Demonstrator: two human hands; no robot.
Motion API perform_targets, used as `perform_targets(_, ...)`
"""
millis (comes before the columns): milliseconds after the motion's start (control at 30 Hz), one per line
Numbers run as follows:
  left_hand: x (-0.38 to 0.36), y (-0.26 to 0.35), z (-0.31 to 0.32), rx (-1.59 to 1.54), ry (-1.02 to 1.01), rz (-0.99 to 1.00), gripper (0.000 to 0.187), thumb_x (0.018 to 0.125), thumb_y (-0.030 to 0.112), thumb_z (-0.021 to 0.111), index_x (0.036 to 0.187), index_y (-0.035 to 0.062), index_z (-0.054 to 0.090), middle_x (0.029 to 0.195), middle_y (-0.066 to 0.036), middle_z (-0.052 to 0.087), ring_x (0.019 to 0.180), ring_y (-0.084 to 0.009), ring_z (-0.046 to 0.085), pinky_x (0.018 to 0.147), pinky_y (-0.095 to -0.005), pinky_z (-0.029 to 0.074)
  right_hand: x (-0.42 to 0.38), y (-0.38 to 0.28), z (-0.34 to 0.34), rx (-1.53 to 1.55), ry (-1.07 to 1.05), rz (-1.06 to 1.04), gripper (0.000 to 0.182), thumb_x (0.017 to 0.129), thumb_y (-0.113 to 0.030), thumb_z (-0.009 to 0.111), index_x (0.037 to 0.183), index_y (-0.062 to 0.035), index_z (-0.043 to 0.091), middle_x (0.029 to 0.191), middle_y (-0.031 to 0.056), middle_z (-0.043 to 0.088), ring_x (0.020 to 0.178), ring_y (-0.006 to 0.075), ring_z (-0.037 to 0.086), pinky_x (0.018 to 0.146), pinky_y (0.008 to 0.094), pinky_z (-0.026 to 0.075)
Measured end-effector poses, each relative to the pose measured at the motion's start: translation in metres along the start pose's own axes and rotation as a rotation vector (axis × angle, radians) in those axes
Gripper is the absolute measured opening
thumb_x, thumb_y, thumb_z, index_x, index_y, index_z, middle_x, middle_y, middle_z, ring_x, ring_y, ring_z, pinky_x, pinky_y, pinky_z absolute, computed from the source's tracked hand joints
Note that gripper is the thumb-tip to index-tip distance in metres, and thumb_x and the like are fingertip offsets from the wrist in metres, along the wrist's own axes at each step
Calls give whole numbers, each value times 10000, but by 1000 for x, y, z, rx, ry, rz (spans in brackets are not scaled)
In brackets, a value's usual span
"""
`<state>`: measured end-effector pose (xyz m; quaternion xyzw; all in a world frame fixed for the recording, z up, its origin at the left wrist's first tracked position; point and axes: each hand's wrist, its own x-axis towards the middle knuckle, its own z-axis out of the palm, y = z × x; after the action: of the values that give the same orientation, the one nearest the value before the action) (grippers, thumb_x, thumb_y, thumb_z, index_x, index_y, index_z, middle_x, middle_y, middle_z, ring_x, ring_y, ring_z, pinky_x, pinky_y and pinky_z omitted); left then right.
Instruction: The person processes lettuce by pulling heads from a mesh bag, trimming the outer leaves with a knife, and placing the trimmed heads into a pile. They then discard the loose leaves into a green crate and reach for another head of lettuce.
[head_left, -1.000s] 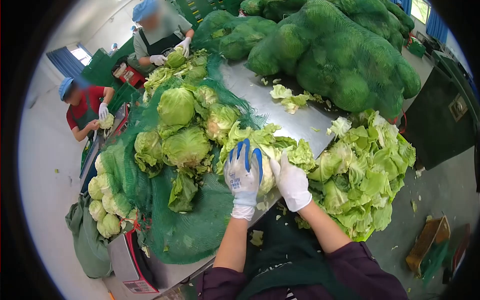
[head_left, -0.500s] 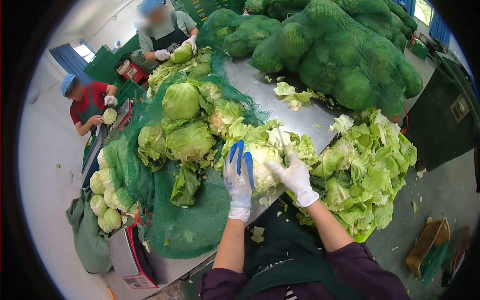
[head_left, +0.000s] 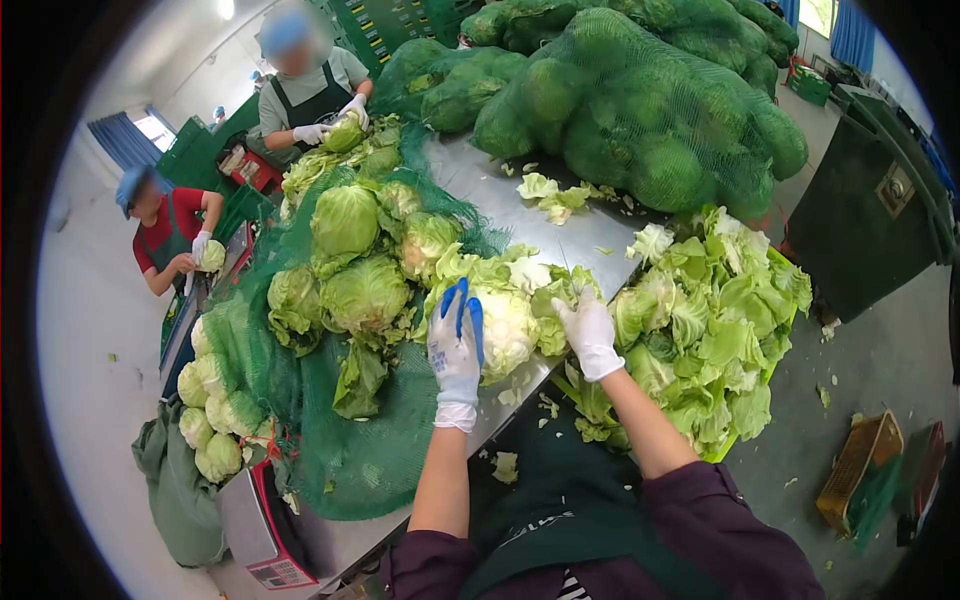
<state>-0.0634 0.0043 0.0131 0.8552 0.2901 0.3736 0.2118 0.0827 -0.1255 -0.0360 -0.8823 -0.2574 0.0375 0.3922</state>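
A trimmed pale cabbage (head_left: 507, 330) rests on the metal table among loose leaves. My left hand (head_left: 455, 345), in a white glove with blue on the fingers, lies along the cabbage's left side with its fingers stretched out. To the right of the cabbage, apart from it, my right hand (head_left: 588, 330) in a white glove is closed round what looks like a knife (head_left: 567, 262). Only its thin blade shows, pointing away from me; the handle is hidden. Cut outer leaves (head_left: 540, 305) lie between the cabbage and that hand.
Untrimmed cabbages (head_left: 365, 292) lie on green netting (head_left: 370, 465) at left. Full net sacks (head_left: 640, 120) stand at the back. A heaped leaf bin (head_left: 715, 330) is at right, beside a dark green container (head_left: 870, 210). Two co-workers (head_left: 310, 95) handle cabbages at far left.
My right hand has drawn back to the right, off the cabbage. My left hand stays against the cabbage's left side. The whole view has shifted slightly.
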Motion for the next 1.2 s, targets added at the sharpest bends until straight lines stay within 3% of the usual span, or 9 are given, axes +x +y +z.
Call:
perform_targets(67, 15, 22, -12, 231, -179, -49, 375, 939, 295, 484, 1236, 93, 591, 1237, -145, 580, 1157, -331, 527, 1014, -403, 379, -5, -25, -19, -7, 82, -35, 531, 907, -444, 520, 1128, 39, 546, 790, 263, 641, 767, 409, 634, 701, 466, 510)
perform_targets(167, 20, 48, -3, 437, -143, 59, 376, 899, 355, 533, 1196, 145, 627, 1226, -135, 583, 1137, -317, 536, 1005, -428, 379, -26, -50, -39, 460, -333, 109, 611, 973, -509, 352, 1233, 26, 490, 694, 199, 637, 699, 357, 646, 647, 443, 504)
perform_targets(300, 19, 29, 11, 362, -89, 34, 414, 859, 404, 568, 1179, 150, 635, 1238, -122, 572, 1155, -293, 513, 991, -454, 382, -33, -47, -13, 232, -253, 85, 629, 975, -517, 308, 1264, 15, 480, 717, 211, 643, 703, 363, 646, 671, 471, 500)
perform_targets(533, 14, 32, 7, 290, -81, -20, 410, 833, 379, 618, 1156, 128, 646, 1218, -126, 581, 1139, -297, 521, 971, -432, 395, 4, -24, 23, 95, -201, -71, 566, 991, -460, 266, 1021, -19, 620, 867, 260, 644, 853, 430, 612, 783, 482, 487)
perform_targets(733, -2, 10, -13, -115, 9, -32, 373, 849, 225, 629, 1190, 74, 628, 1230, -161, 571, 1178, -324, 492, 1012, -417, 371, 48, -31, 17, 34, -483, 57, 620, 967, -519, 304, 1036, 11, 618, 896, 274, 641, 912, 415, 606, 835, 465, 468)
perform_targets(833, -12, -2, -25, -194, -41, -55, 418, 884, 167, 597, 1255, -15, 538, 1333, -149, 492, 1244, -259, 457, 1056, -359, 340, 21, -42, 6, 134, -190, -26, 733, 881, -630, 436, 1163, 38, 543, 943, 297, 633, 897, 442, 613, 833, 466, 474)
perform_targets(933, -18, -1, -30, -384, -44, -150, 460, 887, 126, 578, 1313, -20, 485, 1359, -135, 469, 1274, -232, 425, 1071, -341, 311, -28, -67, -21, 33, -73, -161, 748, 880, -587, 490, 1301, 30, 441, 825, 246, 649, 740, 401, 647, 690, 459, 518)
perform_targets(1033, -16, 0, -25, -361, 26, -122, 545, 819, 185, 660, 1312, 20, 494, 1302, -180, 520, 1223, -355, 446, 1030, -421, 363, -51, -68, -20, -6, -175, -273, 664, 917, -480, 502, 1389, -36, 356, 633, 184, 622, 543, 376, 613, 511, 433, 505)
perform_targets(1200, -8, 9, -15, -178, 53, -85, 607, 781, 231, 696, 1320, 42, 490, 1269, -192, 536, 1156, -378, 491, 994, -439, 391, -40, -60, -12, -285, -173, -339, 618, 941, -462, 455, 1345, 5, 422, 545, 126, 603, 469, 292, 610, 437, 408, 492)
